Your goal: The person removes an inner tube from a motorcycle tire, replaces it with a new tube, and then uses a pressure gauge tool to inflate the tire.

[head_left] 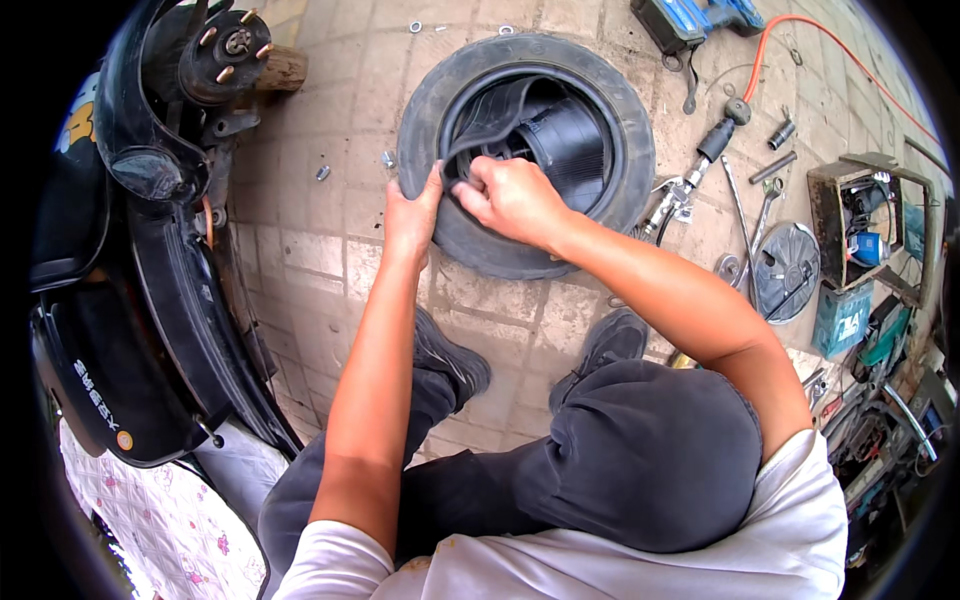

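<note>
A black tyre [628, 140] lies flat on the paving in front of my feet. Inside its opening sits a wide, ribbed black rubber band [572, 145], curled round on itself; I cannot tell whether it is an inner tube or a liner. My left hand [412, 218] is at the tyre's left side, thumb raised and fingers closed on the band's left end, where it meets the bead. Just right of it, my right hand [517, 200] is curled closed over the near left part of the opening, apparently on the same band. Its fingertips are partly hidden.
On the left stands a black scooter body with a bare wheel hub [225, 50] on a wood block [283, 70]. To the right lie an air hose tool [690, 180], wrenches [765, 215], a round black cover [787, 272] and an open box [835, 215]. A blue power tool [715, 18] lies beyond.
</note>
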`<state>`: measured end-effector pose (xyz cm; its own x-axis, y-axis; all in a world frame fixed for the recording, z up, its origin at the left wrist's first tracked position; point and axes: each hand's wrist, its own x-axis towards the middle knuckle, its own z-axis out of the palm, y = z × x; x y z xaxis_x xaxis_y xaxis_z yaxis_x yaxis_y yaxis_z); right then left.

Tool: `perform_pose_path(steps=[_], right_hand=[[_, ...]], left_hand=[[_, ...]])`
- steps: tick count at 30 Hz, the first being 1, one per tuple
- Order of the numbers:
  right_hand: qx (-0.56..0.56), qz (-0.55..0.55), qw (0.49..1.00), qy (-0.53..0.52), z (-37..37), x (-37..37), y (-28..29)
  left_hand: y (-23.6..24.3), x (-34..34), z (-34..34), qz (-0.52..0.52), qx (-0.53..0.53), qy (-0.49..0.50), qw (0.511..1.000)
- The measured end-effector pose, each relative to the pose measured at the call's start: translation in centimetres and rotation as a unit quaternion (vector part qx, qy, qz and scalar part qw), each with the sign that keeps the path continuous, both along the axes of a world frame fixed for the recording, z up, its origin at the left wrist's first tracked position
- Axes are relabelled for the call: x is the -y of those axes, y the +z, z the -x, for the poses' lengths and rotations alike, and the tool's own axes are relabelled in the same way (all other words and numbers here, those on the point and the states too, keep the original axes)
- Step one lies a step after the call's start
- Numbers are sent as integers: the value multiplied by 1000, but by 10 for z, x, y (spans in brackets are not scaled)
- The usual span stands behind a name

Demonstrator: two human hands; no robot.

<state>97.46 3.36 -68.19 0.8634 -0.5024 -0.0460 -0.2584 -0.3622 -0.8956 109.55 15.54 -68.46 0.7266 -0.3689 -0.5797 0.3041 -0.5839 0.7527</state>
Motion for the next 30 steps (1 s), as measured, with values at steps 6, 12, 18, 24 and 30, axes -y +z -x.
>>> perform_pose_path(steps=[6,12,18,24,30], right_hand=[[-150,-61,986,-36,-16,7,-12],[-65,-238,969,20,-6,38,-43],[-55,-411,910,7,-11,39,-20],[-140,-290,946,-42,-15,33,-28],[-94,-263,959,44,-19,34,-38]], left_hand=[[10,4,8,17,24,2,1000],[15,14,16,-41,83,-60,994],[24,8,7,51,44,-68,995],[33,16,27,41,58,-51,996],[37,17,27,57,58,-37,996]])
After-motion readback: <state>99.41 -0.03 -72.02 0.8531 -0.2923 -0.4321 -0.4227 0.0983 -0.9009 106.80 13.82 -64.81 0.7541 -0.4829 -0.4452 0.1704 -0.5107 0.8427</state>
